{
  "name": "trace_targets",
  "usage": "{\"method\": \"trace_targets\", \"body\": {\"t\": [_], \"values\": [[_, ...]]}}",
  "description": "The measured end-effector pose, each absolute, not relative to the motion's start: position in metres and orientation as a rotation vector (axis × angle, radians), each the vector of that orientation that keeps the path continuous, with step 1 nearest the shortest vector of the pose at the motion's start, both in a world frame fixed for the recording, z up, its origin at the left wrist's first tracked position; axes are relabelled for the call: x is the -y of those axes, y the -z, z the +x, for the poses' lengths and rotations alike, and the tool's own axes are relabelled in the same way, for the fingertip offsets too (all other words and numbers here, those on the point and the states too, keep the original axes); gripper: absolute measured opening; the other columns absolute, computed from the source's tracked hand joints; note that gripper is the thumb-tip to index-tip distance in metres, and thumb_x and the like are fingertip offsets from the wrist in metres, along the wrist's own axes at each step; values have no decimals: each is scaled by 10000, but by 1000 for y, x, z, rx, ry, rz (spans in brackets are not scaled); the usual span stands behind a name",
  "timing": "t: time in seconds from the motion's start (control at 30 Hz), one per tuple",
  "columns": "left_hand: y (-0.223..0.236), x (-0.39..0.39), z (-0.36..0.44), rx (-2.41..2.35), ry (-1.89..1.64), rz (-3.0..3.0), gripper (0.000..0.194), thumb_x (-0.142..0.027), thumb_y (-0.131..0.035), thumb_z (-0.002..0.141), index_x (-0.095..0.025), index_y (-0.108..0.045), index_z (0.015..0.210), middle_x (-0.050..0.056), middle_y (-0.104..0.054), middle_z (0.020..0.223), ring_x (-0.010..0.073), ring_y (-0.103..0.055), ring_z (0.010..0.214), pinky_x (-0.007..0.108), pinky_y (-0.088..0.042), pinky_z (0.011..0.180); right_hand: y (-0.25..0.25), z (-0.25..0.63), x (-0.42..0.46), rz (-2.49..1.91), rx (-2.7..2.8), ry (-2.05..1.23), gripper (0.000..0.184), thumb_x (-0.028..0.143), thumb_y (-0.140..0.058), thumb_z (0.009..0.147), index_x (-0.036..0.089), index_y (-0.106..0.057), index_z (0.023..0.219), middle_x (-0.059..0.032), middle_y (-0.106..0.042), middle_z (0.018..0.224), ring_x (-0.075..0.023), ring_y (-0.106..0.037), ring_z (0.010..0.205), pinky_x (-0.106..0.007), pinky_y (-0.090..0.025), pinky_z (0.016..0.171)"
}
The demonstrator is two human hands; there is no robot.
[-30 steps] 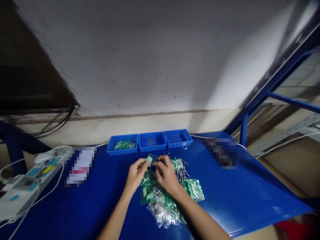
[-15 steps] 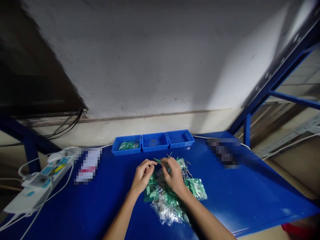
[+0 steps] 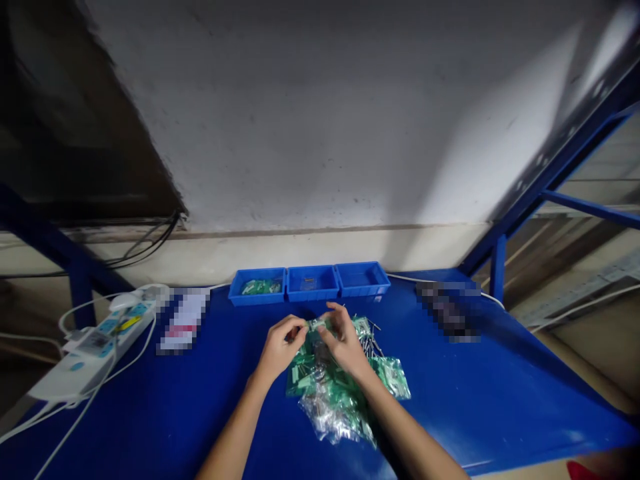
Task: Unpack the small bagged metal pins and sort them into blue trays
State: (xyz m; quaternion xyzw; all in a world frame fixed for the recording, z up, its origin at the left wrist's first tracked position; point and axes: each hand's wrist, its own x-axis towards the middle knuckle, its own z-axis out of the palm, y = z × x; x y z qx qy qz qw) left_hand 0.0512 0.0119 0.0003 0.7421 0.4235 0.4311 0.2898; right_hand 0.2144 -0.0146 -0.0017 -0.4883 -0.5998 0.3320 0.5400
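Above a pile of packets, my left hand (image 3: 281, 343) pinches the left end of a small clear-and-green plastic bag (image 3: 316, 325) between thumb and fingertips. My right hand (image 3: 345, 343) has its thumb against the bag's right end, the index finger raised behind it. What the bag contains is too small to make out. Beneath both hands lie green and clear plastic packets (image 3: 335, 407), several with pale and metal pieces inside. Loose thin metal pins (image 3: 371, 345) are spread just right of my right hand, beside another green packet (image 3: 393, 378).
Three blue bins stand in a row behind: the left bin (image 3: 235, 293) holds green packets, the middle bin (image 3: 313, 293) a few thin metal pieces, beside the right bin (image 3: 363, 290). A power strip (image 3: 95, 353) with cables lies left. Blurred-out items flank the blue table (image 3: 190, 407).
The small bag has turned to show more of its face between my hands. My right fingers have lifted and spread. The whole view has shifted slightly.
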Motion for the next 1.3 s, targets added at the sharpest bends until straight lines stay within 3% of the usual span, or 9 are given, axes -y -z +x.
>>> {"method": "trace_targets", "body": {"t": [0.17, 0.33, 0.47, 0.57, 0.73, 0.87, 0.97, 1.13, 1.3], "values": [[-2, -17, 34, -1179, -934, 2027, 207, -338, -494, 855, -196, -644, 879, 29, -613, 802, 148, -549, 703, 246, -423, 672, -27, 211, 19, -1203, 1502, -508, 86, 214, -497, 821, 192, -568, 864, -32, -601, 794, -170, -558, 746, -308, -449, 700], [6, -21, 9, -1265, -609, 2157, 363, -406, -636, 732, -288, -624, 1075, 60, -584, 1080, 270, -506, 1057, 432, -358, 939, -77, 187, 7, -1014, 1477, -126, 118, 161, -472, 814, 235, -550, 863, -73, -590, 958, -228, -555, 946, -421, -442, 837], [15, -20, 5, -1322, -478, 2147, 413, -361, -682, 665, -283, -609, 1064, 75, -551, 1155, 330, -467, 1115, 515, -309, 952, -80, 165, -30, -998, 1743, -73, 241, 142, -461, 830, 244, -577, 1016, -89, -530, 1133, -236, -479, 1088, -433, -415, 914], [17, -23, 6, -1339, -589, 2039, 393, -298, -658, 674, -225, -553, 1045, 78, -580, 1072, 295, -518, 1030, 449, -368, 894, -59, 164, -40, -1097, 1983, -176, 346, 222, -560, 804, 231, -547, 1150, -108, -518, 1157, -268, -424, 1143, -461, -394, 939], [14, -27, 14, -1274, -956, 1799, 250, -271, -594, 740, -206, -440, 926, -14, -535, 815, 144, -526, 712, 249, -402, 658, -20, 189, -11, -1314, 1796, -503, 255, 316, -510, 856, 192, -588, 1065, -64, -607, 893, -194, -568, 831, -342, -461, 751], [13, -19, 31, -1307, -1071, 1821, 216, -243, -584, 756, -209, -442, 915, -21, -518, 802, 120, -500, 670, 237, -399, 645, -13, 196, 10, -1331, 1459, -951, 315, 445, -456, 877, 184, -589, 991, 30, -519, 561, -127, -506, 502, -243, -397, 503], [11, -12, 43, -1232, -1131, 1988, 85, -163, -502, 786, -203, -469, 853, 17, -517, 872, 146, -525, 784, 269, -426, 727, -12, 192, 12, -1179, 1251, -1204, 348, 492, -430, 875, 181, -584, 847, 21, -542, 554, -124, -531, 516, -232, -409, 511], [6, -8, 48, -1135, -1119, 2067, 137, -142, -494, 791, -205, -557, 895, 82, -491, 1076, 215, -489, 1049, 337, -421, 854, -4, 192, 8, -1122, 1121, -1067, 228, 398, -599, 777, 181, -533, 761, 9, -557, 662, -121, -539, 587, -235, -436, 569], [11, -14, 45, -1180, -1146, 1555, 345, -374, -508, 838, -204, -520, 1137, 84, -543, 1052, 172, -555, 863, 266, -453, 681, 0, 198, 11, -1216, 1248, -722, 351, 275, -526, 828, 193, -455, 1161, 27, -515, 685, -124, -518, 595, -245, -443, 584]]}}
